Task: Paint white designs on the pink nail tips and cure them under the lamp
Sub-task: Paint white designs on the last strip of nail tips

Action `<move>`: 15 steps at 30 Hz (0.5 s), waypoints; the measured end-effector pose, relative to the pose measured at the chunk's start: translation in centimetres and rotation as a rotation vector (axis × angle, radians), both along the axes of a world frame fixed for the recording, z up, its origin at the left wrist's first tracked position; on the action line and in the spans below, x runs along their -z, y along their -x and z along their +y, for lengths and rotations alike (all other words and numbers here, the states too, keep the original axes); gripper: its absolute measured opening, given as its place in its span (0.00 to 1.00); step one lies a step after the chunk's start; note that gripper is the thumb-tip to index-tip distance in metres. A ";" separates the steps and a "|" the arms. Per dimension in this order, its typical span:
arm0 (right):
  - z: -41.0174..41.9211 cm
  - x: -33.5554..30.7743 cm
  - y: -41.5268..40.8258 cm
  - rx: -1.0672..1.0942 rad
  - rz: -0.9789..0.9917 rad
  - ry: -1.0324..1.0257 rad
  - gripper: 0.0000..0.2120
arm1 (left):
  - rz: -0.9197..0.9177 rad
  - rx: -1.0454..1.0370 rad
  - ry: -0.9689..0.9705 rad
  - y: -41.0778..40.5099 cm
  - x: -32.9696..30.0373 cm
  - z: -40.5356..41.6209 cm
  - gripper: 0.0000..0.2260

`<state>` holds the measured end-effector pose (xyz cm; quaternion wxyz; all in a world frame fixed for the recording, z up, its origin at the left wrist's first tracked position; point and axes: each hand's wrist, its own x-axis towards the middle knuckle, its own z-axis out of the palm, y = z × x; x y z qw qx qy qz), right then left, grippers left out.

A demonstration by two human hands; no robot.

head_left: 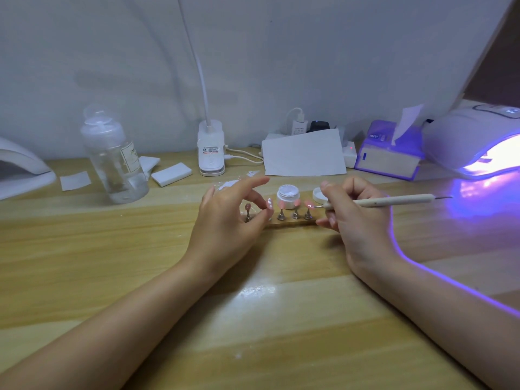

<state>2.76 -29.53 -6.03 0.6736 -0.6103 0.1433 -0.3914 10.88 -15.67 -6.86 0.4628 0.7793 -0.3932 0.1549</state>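
Pink tips stand in a row on small metal stands on a wooden strip, mid-table, just in front of an open white gel pot. One tip shows a white mark. Left hand pinches a tip's stand, forefinger raised. Right hand grips a pen tool, its fine point at the rightmost tip. Lamp glows violet, far right.
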 end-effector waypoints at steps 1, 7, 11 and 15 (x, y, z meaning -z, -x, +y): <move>0.0 0.0 0.0 -0.003 -0.001 0.002 0.20 | 0.010 0.000 -0.008 0.0 0.0 0.0 0.17; 0.1 0.0 -0.1 -0.011 0.008 -0.002 0.20 | 0.085 0.015 -0.015 0.0 0.0 0.0 0.19; 0.1 0.0 -0.2 -0.007 0.016 -0.007 0.20 | 0.095 0.013 -0.025 -0.1 0.0 -0.1 0.19; 0.1 0.0 -0.1 -0.009 0.030 -0.005 0.20 | 0.107 0.024 -0.030 -0.2 0.1 -0.1 0.19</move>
